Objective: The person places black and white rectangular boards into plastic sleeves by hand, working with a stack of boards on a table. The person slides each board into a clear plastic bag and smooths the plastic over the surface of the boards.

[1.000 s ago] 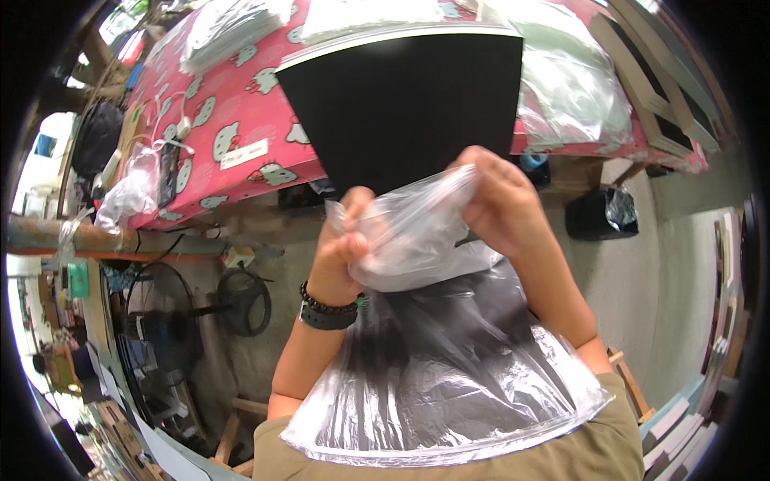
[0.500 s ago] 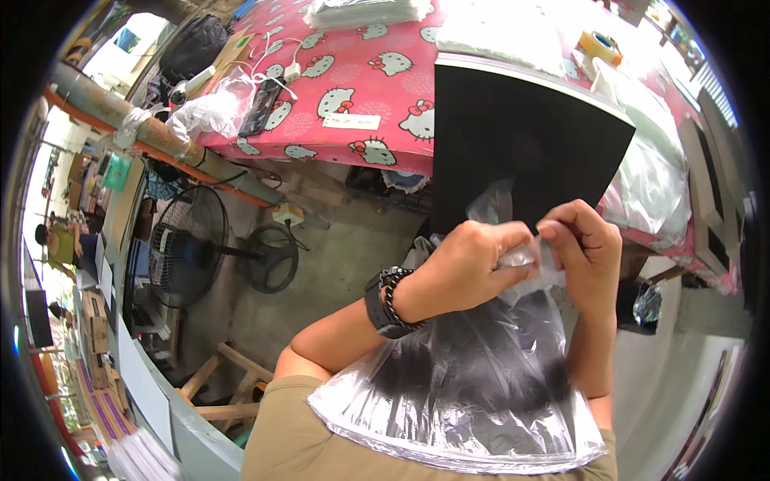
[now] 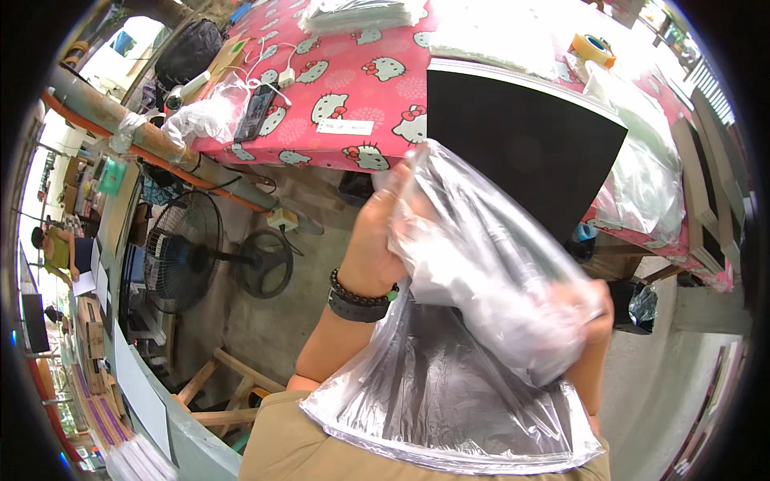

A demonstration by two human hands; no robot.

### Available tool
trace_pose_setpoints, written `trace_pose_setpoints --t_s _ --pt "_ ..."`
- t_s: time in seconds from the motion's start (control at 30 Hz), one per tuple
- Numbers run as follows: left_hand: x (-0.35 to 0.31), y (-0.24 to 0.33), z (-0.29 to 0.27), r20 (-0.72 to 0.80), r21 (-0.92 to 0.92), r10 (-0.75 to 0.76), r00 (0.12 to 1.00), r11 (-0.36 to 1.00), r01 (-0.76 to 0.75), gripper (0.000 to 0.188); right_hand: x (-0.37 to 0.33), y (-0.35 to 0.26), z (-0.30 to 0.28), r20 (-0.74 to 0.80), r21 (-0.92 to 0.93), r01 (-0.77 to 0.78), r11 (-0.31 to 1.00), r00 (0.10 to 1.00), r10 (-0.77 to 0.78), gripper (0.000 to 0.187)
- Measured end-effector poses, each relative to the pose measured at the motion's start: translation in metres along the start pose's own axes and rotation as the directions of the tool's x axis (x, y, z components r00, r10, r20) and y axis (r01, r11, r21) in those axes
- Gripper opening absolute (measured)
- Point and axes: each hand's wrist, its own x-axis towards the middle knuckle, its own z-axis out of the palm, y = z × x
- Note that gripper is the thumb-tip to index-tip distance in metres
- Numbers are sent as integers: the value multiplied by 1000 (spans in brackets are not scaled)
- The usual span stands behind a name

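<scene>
A clear plastic bag (image 3: 481,297) is stretched out between my two hands, its upper part pulled wide and crumpled. The lower part spreads over my lap, with a gathered hem at the bottom. On the upper left, my left hand (image 3: 377,240) grips the bag's edge, its fingertips partly behind the film. Lower and to the right, my right hand (image 3: 592,313) is closed on the other side, smeared by motion and partly covered by plastic. Just beyond my hands, a flat black panel (image 3: 521,136) with a white far edge leans from the table edge.
The table (image 3: 361,88) has a pink cartoon-print cover. On it lie a phone (image 3: 255,112), a stack of plastic bags (image 3: 361,14) and a tape roll (image 3: 593,50). A standing fan (image 3: 180,248) and a wooden frame (image 3: 228,385) are at left. A person (image 3: 60,248) sits far left.
My hands, close together before, have moved apart: the left up and leftward, the right down and slightly right. The bag's bunched upper part is now spread wide between them.
</scene>
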Motion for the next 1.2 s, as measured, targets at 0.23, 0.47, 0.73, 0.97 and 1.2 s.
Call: trace_pose_setpoints --t_s 0.23,0.47,0.73,0.97,1.2 --pt "20 2 -50 894 308 -240 378 943 -130 38 -32 -27 -1 -654 -51 102 993 748 -111 21" --pt "20 22 -52 818 575 -524 240 762 -297 37 -4 -42 -7 -462 -204 -452 868 827 322 26" --pt "19 -3 -47 244 -111 6 970 994 21 47 -25 -7 -11 18 19 134 991 991 -135 37" --pt "36 -3 -71 907 -8 26 419 999 -45 58 -20 -16 -18 -49 262 -261 929 958 283 32" --pt "36 40 -30 402 284 256 879 878 -386 58 -11 -34 -31 -551 -86 108 990 823 -137 25"
